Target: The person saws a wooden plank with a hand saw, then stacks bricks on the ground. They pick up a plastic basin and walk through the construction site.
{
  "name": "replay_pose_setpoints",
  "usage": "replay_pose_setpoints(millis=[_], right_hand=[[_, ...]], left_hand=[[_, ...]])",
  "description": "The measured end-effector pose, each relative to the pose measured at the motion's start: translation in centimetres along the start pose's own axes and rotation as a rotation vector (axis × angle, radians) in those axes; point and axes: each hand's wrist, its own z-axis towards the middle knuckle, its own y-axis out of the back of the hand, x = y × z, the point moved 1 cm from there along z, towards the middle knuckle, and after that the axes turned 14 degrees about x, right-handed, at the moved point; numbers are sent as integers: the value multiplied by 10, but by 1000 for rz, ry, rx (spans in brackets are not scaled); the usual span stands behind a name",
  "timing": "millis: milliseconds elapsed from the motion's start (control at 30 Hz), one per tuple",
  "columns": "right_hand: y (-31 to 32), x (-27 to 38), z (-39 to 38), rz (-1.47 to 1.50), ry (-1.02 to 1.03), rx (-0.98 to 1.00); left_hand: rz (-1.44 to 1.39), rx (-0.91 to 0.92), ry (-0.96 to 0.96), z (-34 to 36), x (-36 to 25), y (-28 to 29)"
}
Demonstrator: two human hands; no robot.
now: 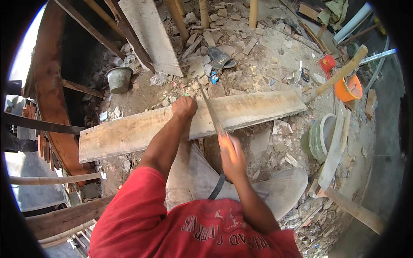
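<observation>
A long, wide wooden board [258, 107], stained pale brown, lies crosswise in front of me, its left end nearer to me than its right. My left hand [185, 107] is closed on the board near its far edge, left of the middle; the fingertips are hidden. Just right of it, a handsaw's blade [210, 109] crosses the board. My right hand [233, 160] is wrapped round the saw's orange handle [228, 145] on the near side, slightly blurred. One leg in light trousers [183, 172] is under the board by the left forearm.
Rubble covers the ground, with a dark sandal [221, 58] beyond the board. A grey bucket [119, 80] stands far left. On the right are an orange bucket [348, 88], a red dipper [327, 63], a pale green bucket [316, 139] and a bamboo pole [340, 71] near the board's end.
</observation>
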Motion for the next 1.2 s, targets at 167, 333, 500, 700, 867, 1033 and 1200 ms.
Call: replay_pose_setpoints(millis=[167, 333, 500, 700, 867, 1033, 1200], right_hand=[[21, 3, -93, -140, 114, 46], [-9, -3, 37, -85, 71, -21], [19, -2, -99, 101, 31, 72], [-3, 1, 73, -194, 113, -4], [12, -6, -73, 247, -11, 17], [1, 0, -10, 16, 76, -8], [-9, -25, 23, 82, -51, 54]], left_hand=[[23, -34, 4, 0, 9, -13], [27, -64, -9, -10, -5, -3], [16, -53, -38, 11, 20, -10], [49, -41, -52, -4, -6, -11], [17, -73, -38, 9, 22, -22], [57, -61, -85, -5, 5, -13], [59, -68, -57, -12, 12, -9]])
